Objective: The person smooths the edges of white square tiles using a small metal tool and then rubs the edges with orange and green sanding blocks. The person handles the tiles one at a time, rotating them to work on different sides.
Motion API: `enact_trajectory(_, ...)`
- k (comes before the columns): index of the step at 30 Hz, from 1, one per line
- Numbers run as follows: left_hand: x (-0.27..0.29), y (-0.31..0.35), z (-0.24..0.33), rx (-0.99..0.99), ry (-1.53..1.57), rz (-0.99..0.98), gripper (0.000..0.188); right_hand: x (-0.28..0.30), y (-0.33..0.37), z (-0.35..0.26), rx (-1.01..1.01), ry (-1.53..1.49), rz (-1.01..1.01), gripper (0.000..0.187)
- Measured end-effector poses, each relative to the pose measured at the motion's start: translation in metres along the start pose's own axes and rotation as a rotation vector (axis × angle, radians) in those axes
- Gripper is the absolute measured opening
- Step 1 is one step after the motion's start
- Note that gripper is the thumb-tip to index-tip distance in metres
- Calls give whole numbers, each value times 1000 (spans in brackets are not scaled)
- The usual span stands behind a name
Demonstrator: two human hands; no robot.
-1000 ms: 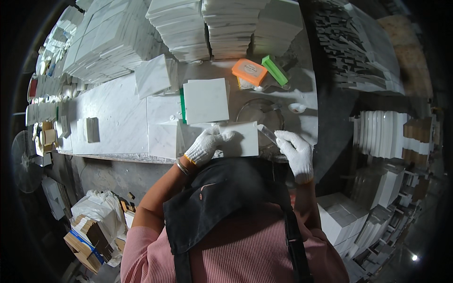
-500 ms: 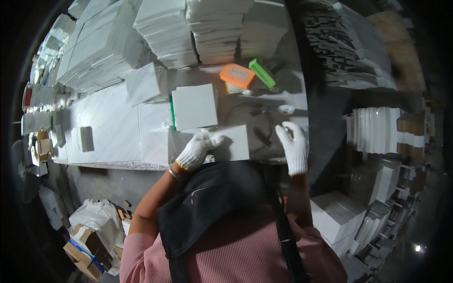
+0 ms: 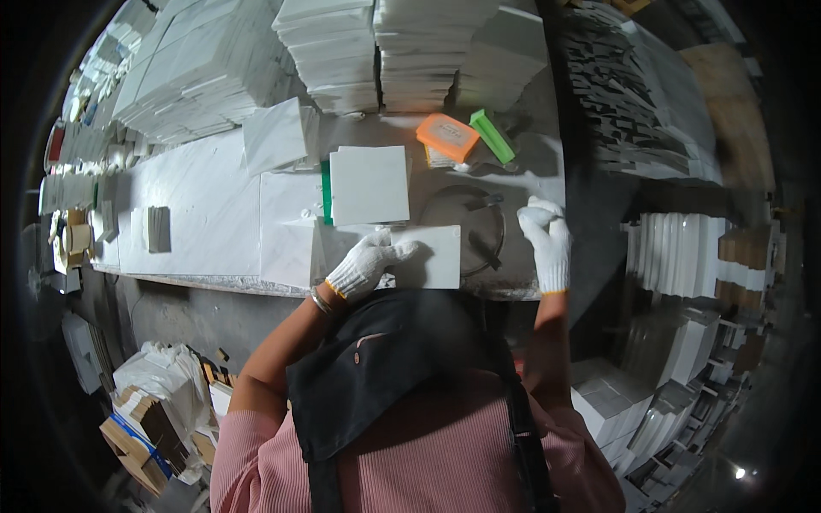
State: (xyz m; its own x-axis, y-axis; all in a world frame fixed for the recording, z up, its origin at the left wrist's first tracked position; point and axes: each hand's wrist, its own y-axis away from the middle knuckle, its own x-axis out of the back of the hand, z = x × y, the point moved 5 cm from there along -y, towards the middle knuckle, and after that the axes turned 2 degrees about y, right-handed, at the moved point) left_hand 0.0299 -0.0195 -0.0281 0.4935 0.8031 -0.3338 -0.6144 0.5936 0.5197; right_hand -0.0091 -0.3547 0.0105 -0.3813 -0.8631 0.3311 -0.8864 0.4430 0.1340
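Note:
Both my hands wear white gloves. My left hand [image 3: 369, 261] lies palm down on a white square tile [image 3: 428, 256] at the near edge of the grey workbench [image 3: 530, 184]. My right hand [image 3: 547, 239] hovers with fingers loosely curled at the bench's right edge, beside a round dark pan [image 3: 466, 227] holding tools; whether it holds anything I cannot tell. A second white tile [image 3: 369, 184] lies just beyond, on a green-edged board [image 3: 326, 192].
Tall stacks of white tiles [image 3: 410, 51] stand at the back of the bench. An orange block [image 3: 448, 137] and a green block [image 3: 493, 135] lie before them. A marble slab [image 3: 205, 205] covers the left. Cardboard boxes [image 3: 145, 419] sit on the floor.
My right hand has drifted right, away from the tile toward the bench's right edge. My left hand stays on the white tile. The view has shifted slightly.

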Motion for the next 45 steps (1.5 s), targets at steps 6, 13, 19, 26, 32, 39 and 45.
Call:
enact_trajectory(6, -8, 10, 15, 1, 47, -21, 28, -19, 48, -82, -48, 174, -277, 39)
enact_trajectory(13, 7, -5, -11, -57, -208, 10, 30, -28, 53, -90, 67, 259, -359, 41)
enact_trajectory(19, 9, -6, -15, -42, -217, 27, 31, -32, 51, -93, 154, 362, -349, 39)
enact_trajectory(26, -15, 16, 23, 11, 126, -50, 29, -36, 49, -94, 208, 395, -358, 38)
enact_trajectory(32, -16, 21, 33, 22, 67, -44, 30, -36, 48, -92, 230, 416, -349, 37)
enact_trajectory(39, -10, 13, 17, 16, 48, -28, 29, -37, 48, -92, 253, 424, -341, 37)
enact_trajectory(45, -14, 13, 22, 30, 162, -66, 29, -38, 49, -90, 213, 425, -339, 36)
